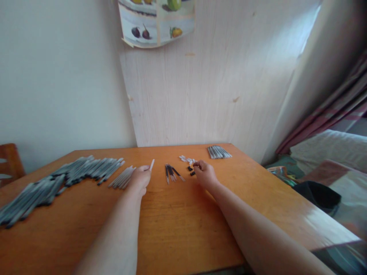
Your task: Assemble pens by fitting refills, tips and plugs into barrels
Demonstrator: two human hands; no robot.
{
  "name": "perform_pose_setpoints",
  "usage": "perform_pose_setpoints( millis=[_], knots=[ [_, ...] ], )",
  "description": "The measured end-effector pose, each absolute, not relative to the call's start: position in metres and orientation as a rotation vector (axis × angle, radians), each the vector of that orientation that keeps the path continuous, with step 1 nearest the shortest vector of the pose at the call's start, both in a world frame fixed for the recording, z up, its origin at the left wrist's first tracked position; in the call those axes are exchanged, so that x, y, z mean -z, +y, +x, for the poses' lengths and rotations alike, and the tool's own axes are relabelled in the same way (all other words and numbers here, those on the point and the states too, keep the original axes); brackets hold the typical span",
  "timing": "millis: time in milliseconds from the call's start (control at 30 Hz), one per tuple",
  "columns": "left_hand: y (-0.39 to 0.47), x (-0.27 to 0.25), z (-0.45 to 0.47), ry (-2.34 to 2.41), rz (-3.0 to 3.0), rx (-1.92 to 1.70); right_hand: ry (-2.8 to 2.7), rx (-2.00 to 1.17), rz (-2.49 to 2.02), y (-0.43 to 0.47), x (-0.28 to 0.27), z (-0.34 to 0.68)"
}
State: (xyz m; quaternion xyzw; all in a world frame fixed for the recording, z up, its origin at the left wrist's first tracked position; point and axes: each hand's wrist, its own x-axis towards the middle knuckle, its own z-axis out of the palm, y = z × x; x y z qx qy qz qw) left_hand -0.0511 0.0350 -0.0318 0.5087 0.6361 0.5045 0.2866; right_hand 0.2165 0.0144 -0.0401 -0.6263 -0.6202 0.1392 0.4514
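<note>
My left hand [140,177] is closed around a pale pen barrel [152,165], whose end points up past the fingers. Beside it lies a row of clear pen barrels [122,179]. My right hand [205,172] is closed in a pinch over the small parts; whatever its fingertips hold is hidden or too small to name. White small plastic pieces [186,159] lie just beyond those fingertips. Small black pieces [189,168], likely pen caps, are at their left. Between my hands rest several dark ink refills [171,172] with pale tips.
A long pile of assembled-looking pens [83,170] spreads over the left of the wooden table [177,229]. Another neat row of pens [219,151] lies at the back right. A wall stands behind the table. Past the right edge is a dark open bag [317,193].
</note>
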Motion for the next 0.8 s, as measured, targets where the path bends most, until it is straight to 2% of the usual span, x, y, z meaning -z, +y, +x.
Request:
perform_pose_setpoints(
  millis=[100,267,600,800],
  knots=[
    [0.030,0.026,-0.044,1.431,1.176,-1.318,-1.581,-0.372,-1.459,0.007,0.038,0.206],
    [0.021,0.016,-0.032,1.256,1.118,-1.262,-1.702,-0.436,-1.325,-0.010,0.030,0.187],
    [0.005,0.008,-0.007,0.930,0.954,-1.326,-1.803,-0.758,-1.183,-0.029,0.022,0.162],
    [-0.003,0.003,0.004,0.812,0.894,-1.363,-1.604,-1.048,-1.067,-0.033,0.016,0.157]
  ],
)
